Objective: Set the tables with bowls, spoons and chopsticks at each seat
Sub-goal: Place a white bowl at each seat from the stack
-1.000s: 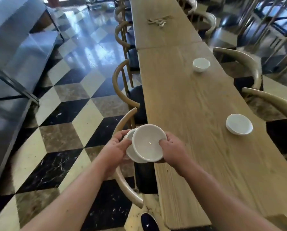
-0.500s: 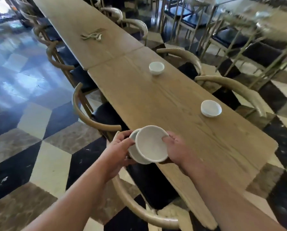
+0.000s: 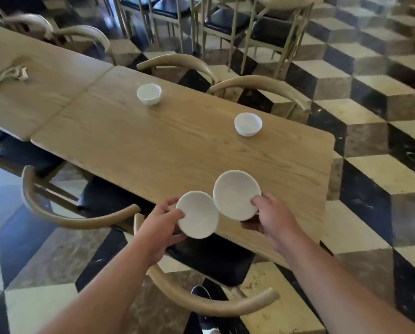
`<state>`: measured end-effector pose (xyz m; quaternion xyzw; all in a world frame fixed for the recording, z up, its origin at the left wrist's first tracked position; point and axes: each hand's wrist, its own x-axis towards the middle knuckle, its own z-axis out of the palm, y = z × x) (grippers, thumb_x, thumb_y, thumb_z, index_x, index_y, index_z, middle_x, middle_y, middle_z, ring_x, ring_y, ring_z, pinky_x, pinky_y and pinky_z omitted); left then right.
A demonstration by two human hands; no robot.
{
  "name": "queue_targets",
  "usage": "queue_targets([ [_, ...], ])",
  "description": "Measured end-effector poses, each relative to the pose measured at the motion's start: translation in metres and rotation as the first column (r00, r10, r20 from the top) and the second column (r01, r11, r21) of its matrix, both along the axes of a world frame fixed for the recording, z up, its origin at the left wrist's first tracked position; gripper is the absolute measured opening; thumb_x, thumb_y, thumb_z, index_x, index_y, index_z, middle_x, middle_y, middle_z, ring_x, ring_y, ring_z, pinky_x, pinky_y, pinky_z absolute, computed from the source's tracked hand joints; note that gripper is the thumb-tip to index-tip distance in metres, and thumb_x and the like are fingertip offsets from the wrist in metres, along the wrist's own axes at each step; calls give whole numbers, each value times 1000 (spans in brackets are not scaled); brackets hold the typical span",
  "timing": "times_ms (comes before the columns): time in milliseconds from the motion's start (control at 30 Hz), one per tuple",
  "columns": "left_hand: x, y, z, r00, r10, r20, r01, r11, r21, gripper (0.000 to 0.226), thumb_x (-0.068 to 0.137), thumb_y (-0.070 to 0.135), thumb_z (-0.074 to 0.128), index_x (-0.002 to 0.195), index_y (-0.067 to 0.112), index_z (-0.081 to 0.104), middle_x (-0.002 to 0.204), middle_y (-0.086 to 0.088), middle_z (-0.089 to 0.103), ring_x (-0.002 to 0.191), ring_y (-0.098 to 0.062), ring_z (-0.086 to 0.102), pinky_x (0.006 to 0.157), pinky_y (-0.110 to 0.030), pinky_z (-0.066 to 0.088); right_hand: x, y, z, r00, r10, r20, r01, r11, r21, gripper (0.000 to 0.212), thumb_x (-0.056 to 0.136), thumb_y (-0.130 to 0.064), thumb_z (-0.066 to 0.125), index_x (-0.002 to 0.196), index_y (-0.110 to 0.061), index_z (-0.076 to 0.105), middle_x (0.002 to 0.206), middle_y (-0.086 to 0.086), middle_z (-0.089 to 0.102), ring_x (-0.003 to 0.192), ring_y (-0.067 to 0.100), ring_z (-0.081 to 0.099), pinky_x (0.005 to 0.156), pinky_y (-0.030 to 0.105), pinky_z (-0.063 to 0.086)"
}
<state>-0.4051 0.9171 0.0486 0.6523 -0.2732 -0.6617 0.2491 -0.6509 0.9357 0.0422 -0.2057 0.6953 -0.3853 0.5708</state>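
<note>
My left hand (image 3: 162,226) grips a white bowl (image 3: 198,214) by its rim, held over the near edge of the long wooden table (image 3: 168,145). My right hand (image 3: 272,218) pinches a second white bowl (image 3: 235,194), tilted toward me just above the tabletop. The two bowls sit side by side, rims almost touching. Two more white bowls stand upright on the table's far side, one in the middle (image 3: 149,93) and one to the right (image 3: 248,124). A pile of spoons and chopsticks (image 3: 7,74) lies on the adjoining table at far left.
Curved-back wooden chairs with dark seats line both sides, one directly below my hands (image 3: 211,302), another to its left (image 3: 64,208), two across the table (image 3: 257,84). More chairs and tables stand behind (image 3: 225,20). Checkered tile floor surrounds everything.
The stacked bowls have been separated: my right hand lifted the top bowl off and moved it right over the table. My view swung right toward the table's end.
</note>
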Motion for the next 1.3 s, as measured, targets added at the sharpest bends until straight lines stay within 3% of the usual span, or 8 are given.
queue_targets([
  [200, 24, -47, -34, 997, 67, 28, -67, 998, 5, 36, 104, 7, 59, 119, 39, 62, 121, -12, 65, 99, -31, 72, 94, -55, 62, -3, -44, -87, 988, -150, 25, 146, 981, 125, 18, 103, -9, 55, 117, -12, 65, 118, 17, 65, 93, 34, 74, 76, 49, 67],
  [333, 36, -73, -45, 996, 86, -2, -86, 996, 12, 41, 105, 3, 58, 135, 31, 59, 127, -15, 63, 109, -34, 71, 78, -43, 62, 6, -55, -129, 981, -189, 49, 176, 963, 202, 13, 103, -6, 57, 113, -11, 64, 115, 19, 66, 95, 33, 71, 79, 51, 67],
  [767, 54, -115, -34, 998, -3, -63, 2, 1000, -1, 41, 105, 4, 58, 133, 33, 62, 132, -13, 65, 110, -30, 72, 77, -37, 65, 19, -64, -132, 979, -202, 3, 194, 946, 261, 29, 105, -10, 58, 135, -8, 60, 119, 21, 69, 96, 34, 74, 68, 40, 66],
  [833, 62, -120, -31, 997, -12, -74, 11, 1000, -3, 41, 105, 3, 59, 133, 33, 62, 133, -14, 65, 111, -30, 71, 80, -40, 65, 24, -64, -122, 976, -122, -182, 168, 949, 267, 46, 101, -25, 64, 145, -13, 54, 125, 15, 68, 105, 36, 73, 82, 47, 65],
  [900, 76, -124, -27, 996, -18, -89, 18, 1000, -4, 41, 105, 3, 59, 133, 33, 62, 132, -14, 66, 110, -31, 72, 85, -43, 64, 33, -67, -102, 831, -8, -556, 128, 976, 177, 59, 94, -33, 67, 149, -17, 51, 128, 8, 66, 114, 33, 67, 91, 46, 57],
  [967, 95, -129, -23, 994, -28, -106, 28, 1000, -3, 41, 105, 4, 59, 134, 33, 63, 133, -16, 67, 109, -31, 73, 86, -44, 63, 60, -76, -72, 756, -54, -653, 92, 995, 25, 43, 95, -33, 64, 136, -22, 60, 115, 1, 67, 106, 28, 66, 82, 40, 51],
  [1133, 170, -142, -9, 992, -20, -126, 23, 1000, 15, 36, 104, 11, 62, 125, 40, 69, 129, -14, 72, 112, -36, 76, 94, -53, 64, 187, -122, -21, 987, 162, -20, -163, 986, -36, 21, 108, -39, 58, 123, -28, 68, 113, 10, 74, 75, 24, 74, 70, 40, 63],
  [1300, 283, -167, 3, 992, -52, -115, 44, 997, -69, 29, 108, 17, 61, 131, 33, 66, 131, -8, 69, 118, -29, 71, 85, -40, 65, 323, -151, -11, 986, 156, 63, -153, 987, -57, 19, 108, -23, 59, 125, -24, 68, 114, 14, 75, 79, 28, 80, 68, 40, 64],
])
